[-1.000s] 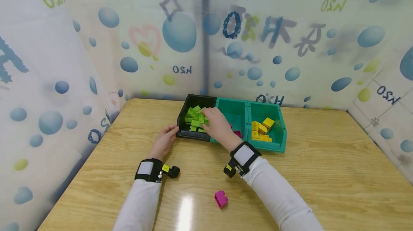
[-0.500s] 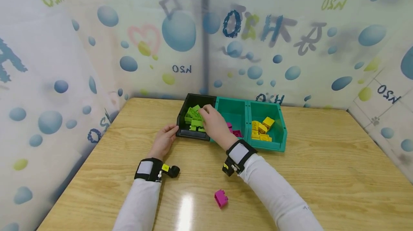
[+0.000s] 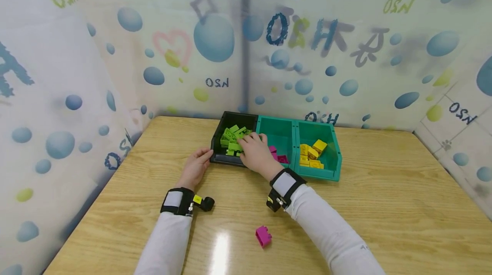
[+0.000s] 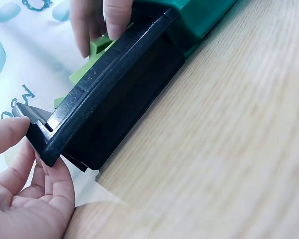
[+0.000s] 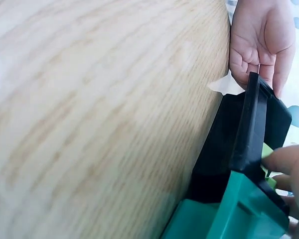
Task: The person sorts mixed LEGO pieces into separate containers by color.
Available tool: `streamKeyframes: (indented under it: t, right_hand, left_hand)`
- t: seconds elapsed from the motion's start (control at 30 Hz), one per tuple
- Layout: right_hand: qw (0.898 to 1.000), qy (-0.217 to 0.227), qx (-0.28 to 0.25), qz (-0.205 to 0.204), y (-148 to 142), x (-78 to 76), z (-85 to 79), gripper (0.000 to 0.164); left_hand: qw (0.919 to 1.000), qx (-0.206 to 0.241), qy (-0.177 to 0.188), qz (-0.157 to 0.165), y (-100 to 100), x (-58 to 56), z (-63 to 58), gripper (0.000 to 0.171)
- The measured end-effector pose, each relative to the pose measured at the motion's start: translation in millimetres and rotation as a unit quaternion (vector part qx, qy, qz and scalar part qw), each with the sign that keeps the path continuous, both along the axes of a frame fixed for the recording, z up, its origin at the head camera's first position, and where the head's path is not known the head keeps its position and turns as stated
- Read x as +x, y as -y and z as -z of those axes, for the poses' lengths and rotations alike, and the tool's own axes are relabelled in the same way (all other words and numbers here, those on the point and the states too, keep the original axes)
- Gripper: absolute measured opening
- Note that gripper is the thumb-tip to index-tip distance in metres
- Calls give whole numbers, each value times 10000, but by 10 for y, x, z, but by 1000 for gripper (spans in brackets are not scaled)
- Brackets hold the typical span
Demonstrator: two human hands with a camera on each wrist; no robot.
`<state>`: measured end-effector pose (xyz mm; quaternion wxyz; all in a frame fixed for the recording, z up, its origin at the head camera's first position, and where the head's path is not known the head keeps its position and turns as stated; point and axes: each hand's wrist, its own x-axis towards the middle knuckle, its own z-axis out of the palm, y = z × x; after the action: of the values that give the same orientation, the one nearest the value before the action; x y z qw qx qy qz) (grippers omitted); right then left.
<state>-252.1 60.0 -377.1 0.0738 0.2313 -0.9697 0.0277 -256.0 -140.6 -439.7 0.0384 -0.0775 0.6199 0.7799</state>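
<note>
In the head view, my left hand (image 3: 194, 167) grips the front left corner of a black bin (image 3: 230, 160), thumb on the outer rim and fingers beneath, as the left wrist view shows. Light green toy building bricks (image 3: 229, 135) are heaped in that bin. My right hand (image 3: 256, 152) reaches over its front right part, fingers bent down among the bricks. Between thumb and fingers, in the left wrist view, a green brick (image 4: 97, 46) shows and appears pinched; the fingertips are partly hidden.
Two teal bins adjoin the black one. The middle bin (image 3: 276, 129) holds magenta bricks (image 3: 282, 159), partly behind my right hand; the right bin (image 3: 337, 159) holds yellow bricks (image 3: 313, 153). A lone magenta brick (image 3: 263, 236) lies on the wooden table (image 3: 384, 206) nearer me. A printed curtain stands behind.
My right hand first drew slightly left, then moved down toward the black bin's front, uncovering green bricks behind it. My left hand and the lone magenta brick stay put.
</note>
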Motion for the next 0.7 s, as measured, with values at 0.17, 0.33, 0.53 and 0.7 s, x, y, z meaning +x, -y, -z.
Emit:
streamKeyframes:
  t: [0.17,0.33,0.53,0.7]
  right_hand:
    - [9990,296,301,143,-7,-22,10,53]
    - [9985,544,57,-64,-35,-27,38,55]
    - [9954,569,-693,-346,-130,9,-1,48]
    - [9888,727,-1205,-489,-227,106,-61,43]
  left_hand:
    - [9999,111,-44,-28,-7,-3,-6,7]
    - [10000,66,4,-47,-6,9,-9,8]
    - [10000,20,-12,-14,0,5,-4,5]
    - [10000,-67,15,-20,-3,0,2,5]
